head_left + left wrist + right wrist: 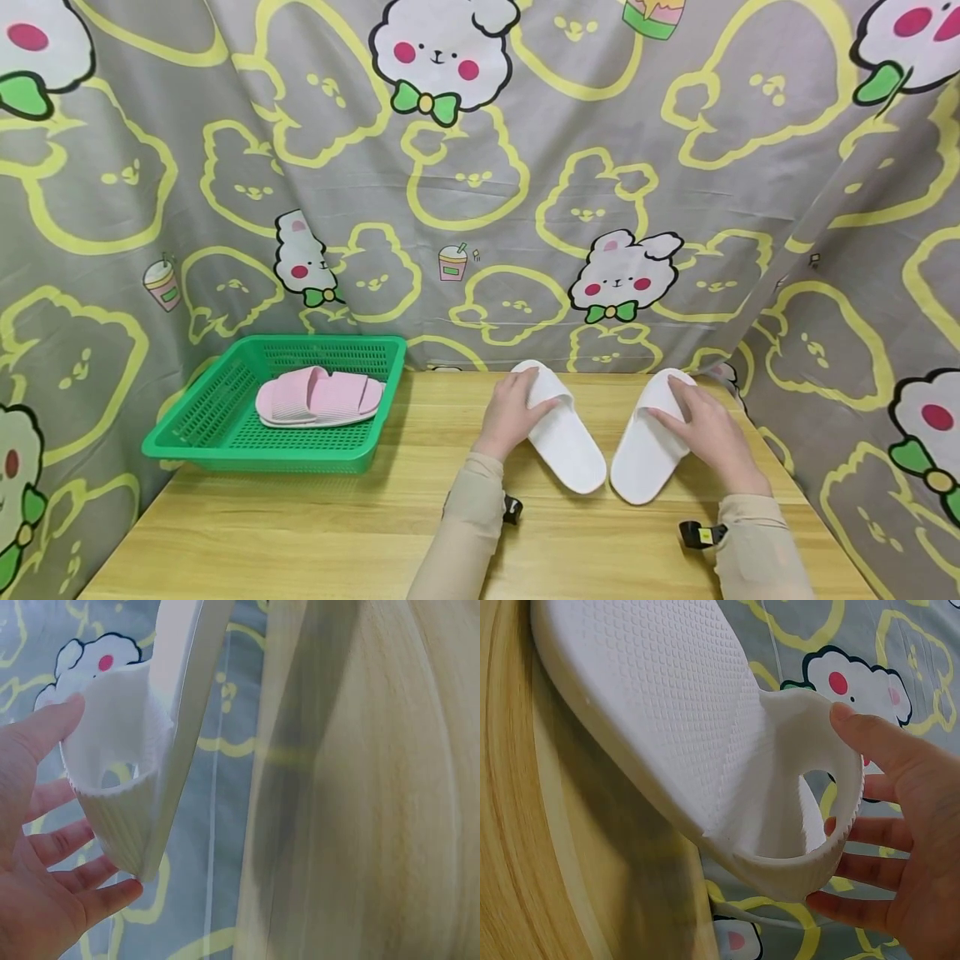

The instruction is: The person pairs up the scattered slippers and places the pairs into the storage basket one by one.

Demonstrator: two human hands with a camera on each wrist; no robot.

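Observation:
Two white slide slippers are held over the wooden table, toes pointing to the back wall and heels angled in toward each other. My left hand (512, 414) grips the left white slipper (570, 454) by its strap; in the left wrist view the thumb lies at the strap's opening and the fingers curl along its outside. The right white slipper (643, 462) is in my right hand (720, 437), pinched at the strap in the same way. The right wrist view shows its dotted footbed (652, 705) tilted, with a shadow on the wood below.
A green plastic basket (277, 454) with slotted walls stands at the table's left. Inside it lies a pink slipper (322, 398), maybe a nested pair. A patterned grey curtain (480, 317) hangs behind the wooden table (300, 533) and on both sides.

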